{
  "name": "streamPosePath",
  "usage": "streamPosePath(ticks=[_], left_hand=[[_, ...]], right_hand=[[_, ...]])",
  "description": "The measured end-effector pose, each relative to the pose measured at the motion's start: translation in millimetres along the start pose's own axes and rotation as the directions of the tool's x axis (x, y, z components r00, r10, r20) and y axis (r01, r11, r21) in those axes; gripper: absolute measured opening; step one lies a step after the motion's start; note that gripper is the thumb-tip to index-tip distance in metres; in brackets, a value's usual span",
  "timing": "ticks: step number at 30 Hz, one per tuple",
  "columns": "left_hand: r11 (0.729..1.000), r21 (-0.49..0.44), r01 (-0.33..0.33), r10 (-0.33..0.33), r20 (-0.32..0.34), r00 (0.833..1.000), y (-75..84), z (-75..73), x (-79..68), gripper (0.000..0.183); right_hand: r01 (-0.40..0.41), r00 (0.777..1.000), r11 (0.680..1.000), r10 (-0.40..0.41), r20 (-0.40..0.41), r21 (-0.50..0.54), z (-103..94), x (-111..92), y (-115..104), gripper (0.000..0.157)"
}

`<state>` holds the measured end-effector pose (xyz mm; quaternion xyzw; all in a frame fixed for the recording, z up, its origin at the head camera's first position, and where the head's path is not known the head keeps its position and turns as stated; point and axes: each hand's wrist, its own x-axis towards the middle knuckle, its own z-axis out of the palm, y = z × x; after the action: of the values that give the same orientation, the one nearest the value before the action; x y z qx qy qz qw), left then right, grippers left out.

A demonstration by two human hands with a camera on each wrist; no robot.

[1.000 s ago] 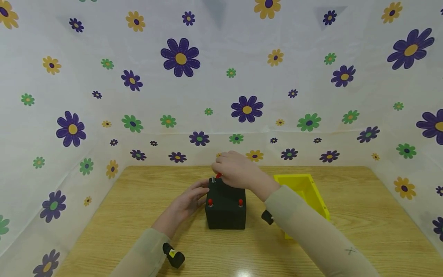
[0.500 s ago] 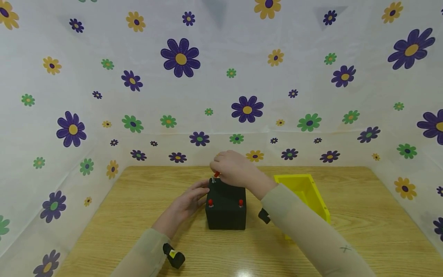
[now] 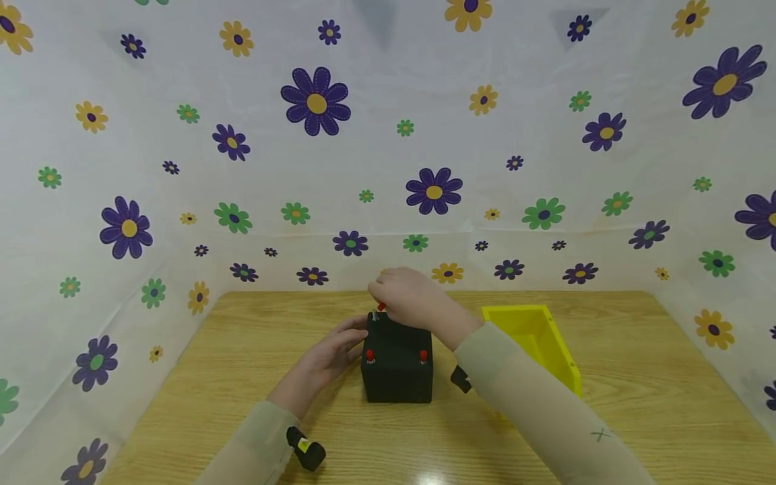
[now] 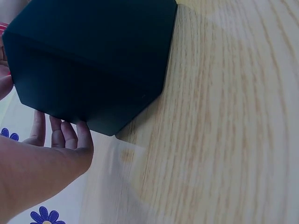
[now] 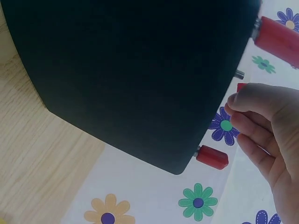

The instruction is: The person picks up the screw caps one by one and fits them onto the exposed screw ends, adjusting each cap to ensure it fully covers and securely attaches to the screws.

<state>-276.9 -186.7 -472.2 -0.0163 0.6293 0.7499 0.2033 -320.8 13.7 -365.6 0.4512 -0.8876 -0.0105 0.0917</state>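
Observation:
A black box [image 3: 397, 370] stands on the table in front of me, with metal posts at its top corners. Red caps sit on the near left post [image 3: 370, 356] and the near right post [image 3: 423, 356]. The far left post [image 3: 375, 316] is bare metal. My right hand [image 3: 412, 296] is above the box's far side and pinches a red cap [image 3: 381, 306] close beside that bare post. In the right wrist view another red cap [image 5: 212, 157] sits on a further post. My left hand [image 3: 330, 350] touches the box's left side with extended fingers [image 4: 84, 135].
A yellow bin [image 3: 533, 330] stands to the right of the box, partly behind my right forearm. Flower-printed white sheeting [image 3: 388, 148] rises at the back and both sides of the wooden table [image 3: 254, 350]. Each wrist carries a small black camera [image 3: 308, 450].
My right hand has shifted slightly left and then a little down, with the red cap staying near the bare post. The left hand and the box stay in place.

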Motion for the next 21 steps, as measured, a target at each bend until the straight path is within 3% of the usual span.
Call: streamPosePath(ticks=[21], left_hand=[[1.0, 0.016, 0.001, -0.001, -0.007, 1.0, 1.8, 1.9, -1.4, 0.062]], right_hand=[[0.051, 0.994, 0.998, -0.047, -0.096, 0.031, 4.3, -3.1, 1.3, 0.009]])
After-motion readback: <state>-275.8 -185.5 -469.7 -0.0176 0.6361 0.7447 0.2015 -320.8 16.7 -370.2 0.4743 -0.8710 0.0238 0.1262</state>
